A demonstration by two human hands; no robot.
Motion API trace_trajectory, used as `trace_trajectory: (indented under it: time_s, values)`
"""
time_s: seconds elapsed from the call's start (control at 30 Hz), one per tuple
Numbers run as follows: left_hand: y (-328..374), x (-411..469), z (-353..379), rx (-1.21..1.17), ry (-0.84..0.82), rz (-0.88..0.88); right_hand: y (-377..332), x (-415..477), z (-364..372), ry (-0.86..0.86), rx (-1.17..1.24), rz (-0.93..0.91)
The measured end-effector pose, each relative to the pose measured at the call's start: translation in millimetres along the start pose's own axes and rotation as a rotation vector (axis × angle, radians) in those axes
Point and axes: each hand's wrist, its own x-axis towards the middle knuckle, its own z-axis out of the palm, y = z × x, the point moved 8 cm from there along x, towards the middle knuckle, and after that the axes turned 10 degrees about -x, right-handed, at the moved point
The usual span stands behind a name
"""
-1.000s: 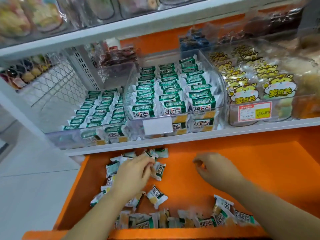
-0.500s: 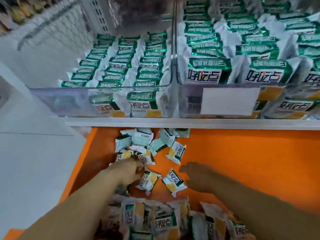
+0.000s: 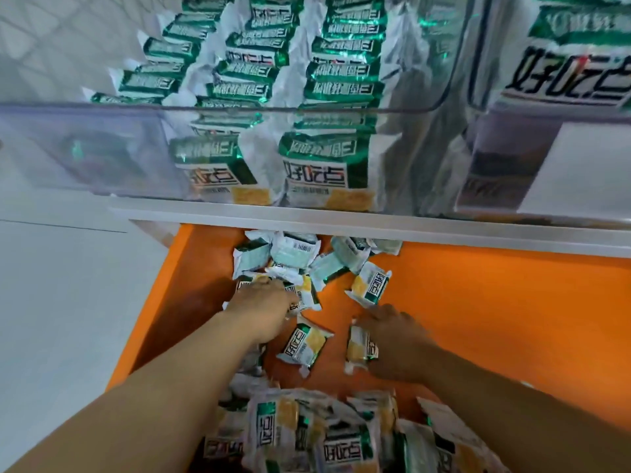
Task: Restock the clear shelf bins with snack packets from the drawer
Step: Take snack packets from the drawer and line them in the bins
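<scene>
The orange drawer (image 3: 495, 319) stands pulled out under the white shelf (image 3: 341, 227), with the snack packets scattered across its left half: a heap at the back (image 3: 290, 257) just under the shelf edge and a thicker pile at the near edge (image 3: 307, 435). The left hand (image 3: 263, 308) is down on the back heap, knuckles up and fingers bent over a packet; the fingertips are hidden, so I cannot tell whether it is grasping or only resting there. The right hand (image 3: 392, 339) reaches in from the right and has its thumb side closed on a tilted packet (image 3: 360, 348), grasping it by the edge. One loose packet (image 3: 304, 346) lies flat on the drawer floor between the two hands, touching neither. Another, the far packet (image 3: 370, 283), lies just beyond the right forefinger. Up on the shelf, the clear bin (image 3: 102, 148) holds green-and-white packets in rows running back from its front wall, crowded toward its right side. Beside it sits a second bin (image 3: 505, 97) with a blank white label (image 3: 580, 165) on its front. Pale floor (image 3: 68, 302) shows to the left of the drawer.
</scene>
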Motion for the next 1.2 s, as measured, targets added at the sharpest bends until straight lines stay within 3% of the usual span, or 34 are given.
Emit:
trace_trajectory:
  time_s: [0.13, 0.3, 0.6, 0.9, 1.0, 1.1, 1.2]
  values:
    - [0.1, -2.1, 1.9, -0.062, -0.056, -0.020, 17.7, 14.0, -31.1, 0.208, 0.014, 0.113]
    - [3.0, -4.4, -1.3, -0.074, -0.052, -0.013, 29.7, 42.7, -23.6, 0.110, 0.193, 0.151]
    - [7.2, -6.7, 3.6, -0.064, -0.121, -0.012, 26.9, 20.2, 8.3, 0.033, 0.245, 0.148]
    - [13.6, -7.7, 10.6, 0.006, -0.155, -0.013, 50.4, -10.8, -4.3, 0.011, 0.057, 0.294]
    - [13.5, -6.9, 10.1, 0.003, -0.145, -0.010, 30.4, -6.2, -23.3, 0.133, 0.033, 0.094]
    - [13.3, -6.6, 11.0, 0.021, -0.140, -0.011, 7.5, 4.4, -14.7, -0.039, -0.057, -0.115]
    - [14.2, -7.3, 12.7, 0.074, -0.146, -0.021, 9.0, 12.7, -3.7, -0.160, -0.188, -0.095]
